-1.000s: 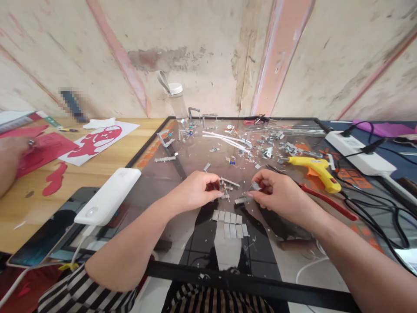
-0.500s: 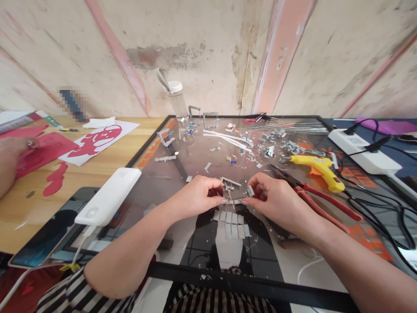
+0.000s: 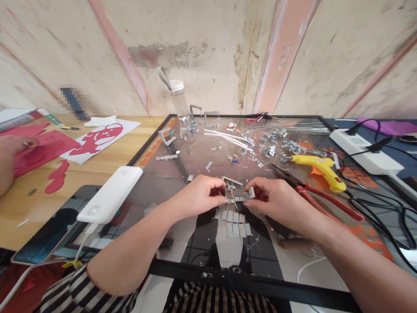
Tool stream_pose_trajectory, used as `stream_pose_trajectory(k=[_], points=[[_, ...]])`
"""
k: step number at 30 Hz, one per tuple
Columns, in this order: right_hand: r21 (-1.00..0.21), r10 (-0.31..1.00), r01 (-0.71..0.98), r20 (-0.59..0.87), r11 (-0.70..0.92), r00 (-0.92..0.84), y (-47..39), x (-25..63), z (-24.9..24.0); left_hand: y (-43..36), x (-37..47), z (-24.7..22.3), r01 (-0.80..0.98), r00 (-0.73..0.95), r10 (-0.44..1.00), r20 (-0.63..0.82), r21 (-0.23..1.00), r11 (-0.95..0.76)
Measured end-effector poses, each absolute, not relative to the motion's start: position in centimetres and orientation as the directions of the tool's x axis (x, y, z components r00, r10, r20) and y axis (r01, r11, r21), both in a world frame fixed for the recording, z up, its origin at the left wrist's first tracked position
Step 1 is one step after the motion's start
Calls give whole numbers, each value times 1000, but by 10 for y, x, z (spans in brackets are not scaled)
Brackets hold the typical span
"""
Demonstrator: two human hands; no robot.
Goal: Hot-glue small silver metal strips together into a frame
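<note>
Between my hands, low over the dark glass board, is a small grey strip piece (image 3: 240,198) with an upright part at its right end. My left hand (image 3: 208,195) pinches its left end, where thin wire-like bits show. The fingers of my right hand (image 3: 265,195) close on the right end, by the upright part. Just behind lies a thin grey bar (image 3: 232,181). Nearer my body, two short rows of flat grey pieces (image 3: 230,216) rest on the glass.
Red-handled pliers (image 3: 312,198), a yellow glue gun (image 3: 321,167) and a white power strip (image 3: 366,152) lie right. Grey scraps (image 3: 276,139) and white sticks (image 3: 224,138) lie behind. A white power bank (image 3: 110,194) is left; another person's hand (image 3: 14,152) rests on red paper.
My right hand's fingers have shifted slightly, and more of the grey strip now shows between my hands. The whole view has moved a little.
</note>
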State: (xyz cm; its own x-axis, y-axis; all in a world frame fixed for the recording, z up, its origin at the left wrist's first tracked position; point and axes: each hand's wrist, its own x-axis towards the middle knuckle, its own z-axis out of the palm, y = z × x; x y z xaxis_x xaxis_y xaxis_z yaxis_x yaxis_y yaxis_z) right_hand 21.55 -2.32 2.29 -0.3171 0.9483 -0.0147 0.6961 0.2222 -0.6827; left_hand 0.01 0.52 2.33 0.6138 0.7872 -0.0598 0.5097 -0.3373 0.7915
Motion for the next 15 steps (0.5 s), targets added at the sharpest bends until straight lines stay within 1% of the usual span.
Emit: stream_pose_trajectory(k=[6, 11, 15], points=[[-639, 940, 725, -7, 259, -342, -24, 215, 28, 6, 0, 22, 519, 618, 784, -60, 781, -349], [-625, 934, 734, -20, 267, -357, -24, 215, 30, 5, 1, 23, 536, 620, 784, -41, 752, -385], [-618, 930, 731, 1, 289, -367, -23, 216, 29, 5, 0, 24, 549, 623, 782, -37, 732, -403]])
